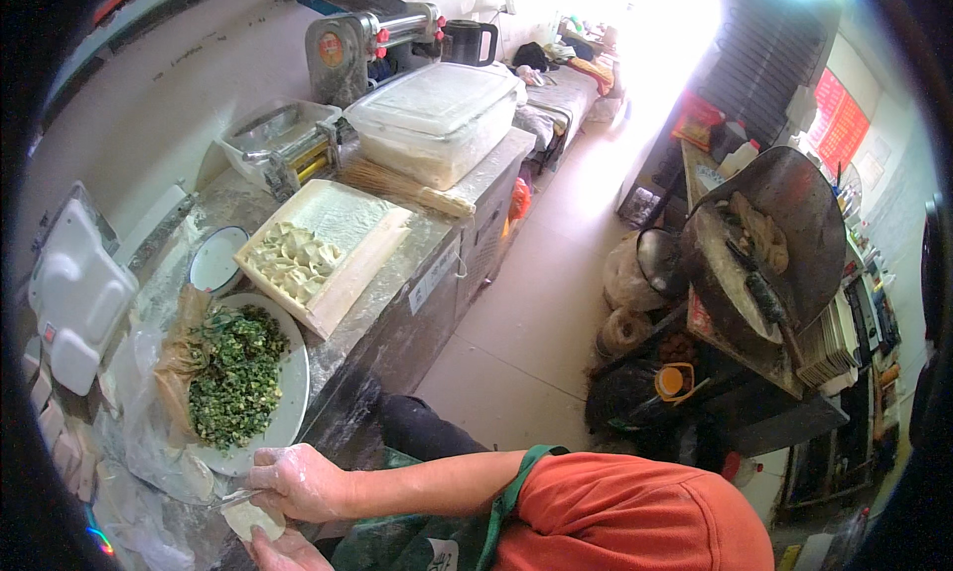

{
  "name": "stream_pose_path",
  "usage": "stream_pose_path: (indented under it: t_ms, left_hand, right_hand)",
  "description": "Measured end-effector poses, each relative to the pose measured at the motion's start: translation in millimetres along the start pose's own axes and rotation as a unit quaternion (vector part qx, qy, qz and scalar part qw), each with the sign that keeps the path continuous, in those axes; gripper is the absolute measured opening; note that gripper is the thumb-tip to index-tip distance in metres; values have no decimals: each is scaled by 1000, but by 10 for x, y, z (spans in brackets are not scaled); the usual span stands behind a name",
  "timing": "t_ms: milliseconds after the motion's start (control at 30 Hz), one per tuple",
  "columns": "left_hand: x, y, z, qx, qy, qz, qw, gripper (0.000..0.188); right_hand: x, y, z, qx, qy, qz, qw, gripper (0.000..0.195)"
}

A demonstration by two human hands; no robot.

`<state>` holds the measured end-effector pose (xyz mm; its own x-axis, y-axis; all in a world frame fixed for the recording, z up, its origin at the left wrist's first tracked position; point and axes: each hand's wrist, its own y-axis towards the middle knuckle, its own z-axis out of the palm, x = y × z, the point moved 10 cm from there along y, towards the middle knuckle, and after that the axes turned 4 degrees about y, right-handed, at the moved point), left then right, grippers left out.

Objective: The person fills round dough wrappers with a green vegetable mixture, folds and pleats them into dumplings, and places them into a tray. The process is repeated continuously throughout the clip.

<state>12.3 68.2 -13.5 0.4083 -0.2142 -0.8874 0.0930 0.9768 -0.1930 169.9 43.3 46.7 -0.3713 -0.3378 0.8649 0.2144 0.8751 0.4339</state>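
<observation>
My right hand (298, 481), dusted with flour, grips a thin metal utensil (232, 500) above a round dough wrapper (255, 521). The wrapper rests on my left hand (287, 552), partly cut off by the bottom edge. Just beyond my hands, a large white plate (296, 385) holds chopped green filling (237, 381) with small pale pieces, and a brownish plastic bag (177, 366) lies over its left side. Behind the plate, a pale tray (357, 288) holds folded dumplings (294, 258) at its near end and loose flour at its far end.
A white enamel bowl (217, 260), a straw brush (402, 187), a lidded plastic box (439, 120) and a dough roller machine (339, 57) stand along the counter. Plastic sheeting (141, 407) lies left of the plate. Across the floor, a large wok (789, 221) rests on a stand.
</observation>
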Motion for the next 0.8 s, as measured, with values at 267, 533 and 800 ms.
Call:
stream_pose_path:
  t_ms: [267,533,800]
  left_hand:
    - [198,248,-339,104,-79,-115,985,43]
    - [300,75,157,232,-60,-131,962,42]
    - [707,-72,72,224,-210,-179,935,31]
  right_hand:
    - [135,146,79,101,-4,-57,993,18]
    - [-157,120,-13,146,-12,72,987,13]
    - [-116,427,-855,27,-232,-16,972,17]
